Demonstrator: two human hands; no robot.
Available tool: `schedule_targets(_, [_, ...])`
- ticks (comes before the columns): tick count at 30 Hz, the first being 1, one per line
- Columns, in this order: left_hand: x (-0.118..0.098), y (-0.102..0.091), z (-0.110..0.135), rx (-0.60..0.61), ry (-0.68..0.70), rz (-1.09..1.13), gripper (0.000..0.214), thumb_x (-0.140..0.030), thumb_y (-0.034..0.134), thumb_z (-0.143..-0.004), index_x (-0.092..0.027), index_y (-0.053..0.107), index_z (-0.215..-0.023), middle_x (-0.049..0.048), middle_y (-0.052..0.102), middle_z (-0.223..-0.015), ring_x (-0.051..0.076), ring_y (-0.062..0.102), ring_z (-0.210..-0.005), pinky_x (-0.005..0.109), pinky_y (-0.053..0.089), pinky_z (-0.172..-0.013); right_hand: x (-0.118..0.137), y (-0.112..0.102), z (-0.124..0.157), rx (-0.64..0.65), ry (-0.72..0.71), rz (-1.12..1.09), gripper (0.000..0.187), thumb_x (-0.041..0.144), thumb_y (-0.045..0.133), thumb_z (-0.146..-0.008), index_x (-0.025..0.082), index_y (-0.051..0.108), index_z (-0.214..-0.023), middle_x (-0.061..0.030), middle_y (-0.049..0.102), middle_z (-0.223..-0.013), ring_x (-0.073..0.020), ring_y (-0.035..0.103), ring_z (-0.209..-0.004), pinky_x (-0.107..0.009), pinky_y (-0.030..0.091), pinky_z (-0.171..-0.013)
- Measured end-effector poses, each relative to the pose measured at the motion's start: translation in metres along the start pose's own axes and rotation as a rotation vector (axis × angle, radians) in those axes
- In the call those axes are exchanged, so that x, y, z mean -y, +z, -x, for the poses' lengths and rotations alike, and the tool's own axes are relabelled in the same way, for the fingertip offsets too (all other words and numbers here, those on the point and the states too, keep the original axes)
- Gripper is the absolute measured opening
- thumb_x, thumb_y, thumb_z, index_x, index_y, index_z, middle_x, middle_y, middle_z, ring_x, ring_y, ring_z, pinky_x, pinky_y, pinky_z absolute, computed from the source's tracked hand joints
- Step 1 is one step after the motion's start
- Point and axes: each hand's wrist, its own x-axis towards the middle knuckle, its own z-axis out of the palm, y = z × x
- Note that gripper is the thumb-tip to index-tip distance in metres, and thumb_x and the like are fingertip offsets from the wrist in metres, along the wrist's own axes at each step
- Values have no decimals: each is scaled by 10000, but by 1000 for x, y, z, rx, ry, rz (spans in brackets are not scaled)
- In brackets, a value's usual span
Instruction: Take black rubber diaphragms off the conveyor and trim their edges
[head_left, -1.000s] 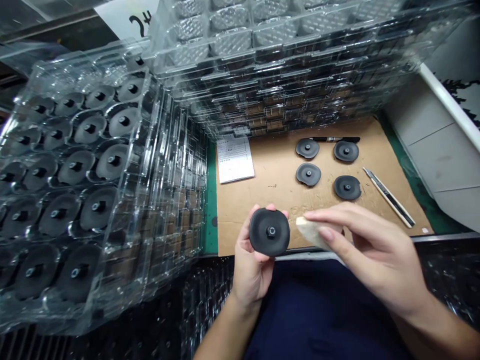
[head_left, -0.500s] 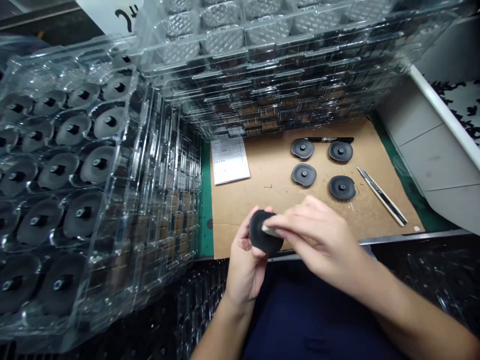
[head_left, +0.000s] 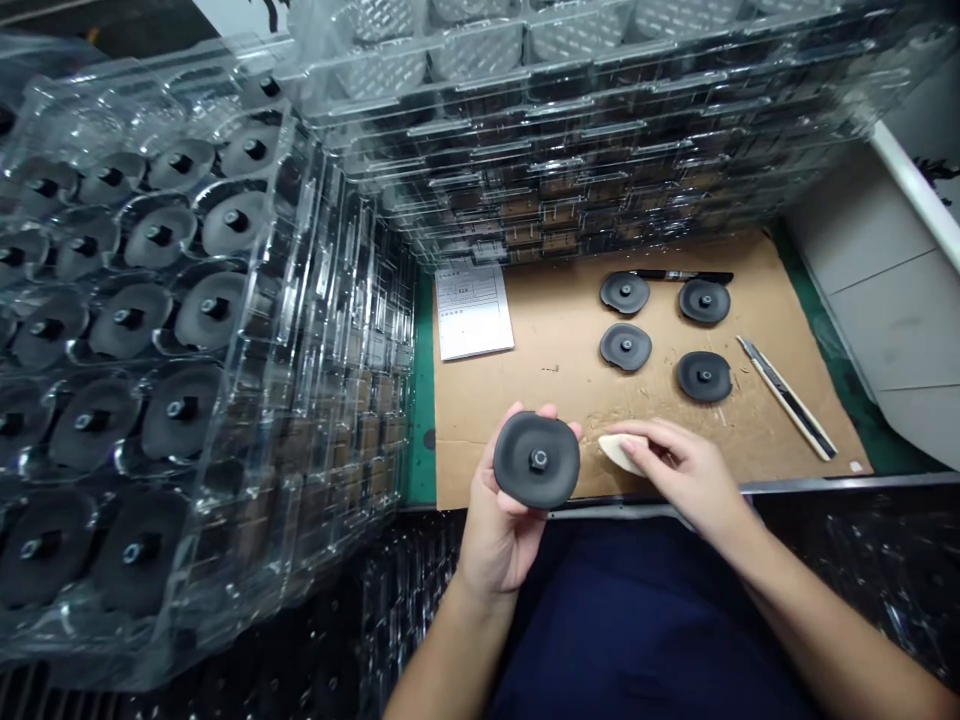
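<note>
My left hand (head_left: pixel 499 530) grips a black, rounded disc-shaped part (head_left: pixel 517 450) by its rim, its dished side with a short central post facing up. To the right, my right hand (head_left: pixel 686 475) pinches a small cream-white pad (head_left: pixel 616 450), perhaps cloth or sponge; the pad is apart from the disc. Beyond the hands, several similar discs lie post up on the cardboard sheet (head_left: pixel 547 400), one of them a disc (head_left: pixel 641 348) close behind the pad.
Stacked clear plastic trays (head_left: pixel 337 300) filled with black discs rise at the left. Another tray stack (head_left: pixel 600 130) walls off the back. On the cardboard lie a paper slip (head_left: pixel 474 315), a black pen (head_left: pixel 690 276) and a utility knife (head_left: pixel 787 400). A whitish panel (head_left: pixel 862 280) borders the right.
My right hand and the pad have moved off the disc to the right. The disc in my left hand has turned so that its post shows. The view has shifted slightly.
</note>
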Motion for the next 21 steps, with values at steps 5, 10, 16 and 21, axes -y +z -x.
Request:
schedule_targets(5, [-3, 7, 3, 22, -43, 7, 515, -201, 769, -657, -352, 611, -1124, -12, 606, -1237, 241, 602, -1086, 360, 434, -997, -24, 4, -1, 26, 19, 41, 219, 325, 543, -850, 220, 699, -962, -31, 693, -920, -162, 608, -732, -285, 460, -638])
schedule_targets(10, [4, 7, 7, 31, -21, -3, 552, -290, 796, -626, -326, 604, -1143, 6, 612, -1231, 236, 623, -1042, 312, 490, -914, 39, -17, -1, -121, -144, -6, 193, 277, 538, -873, 261, 666, -1016, 1, 671, -989, -142, 606, -849, -244, 465, -660])
schedule_targets(16, [11, 6, 15, -55, -25, -75, 545, -333, 750, -687, -264, 568, -1196, 44, 615, -1197, 241, 570, -1114, 333, 451, -973, 100, 5, 18, -108, -663, 25, 299, 122, 491, -874, 120, 581, -1159, -84, 636, -1024, -164, 577, -944, -298, 476, -850])
schedule_targets(21, [12, 8, 15, -126, 42, -65, 508, -243, 778, -657, -287, 597, -1130, 17, 636, -1148, 193, 611, -1041, 258, 501, -880, 104, 17, 14, 147, -579, 65, 241, 103, 455, -881, 140, 631, -1041, -57, 615, -907, -137, 577, -814, -271, 502, -742])
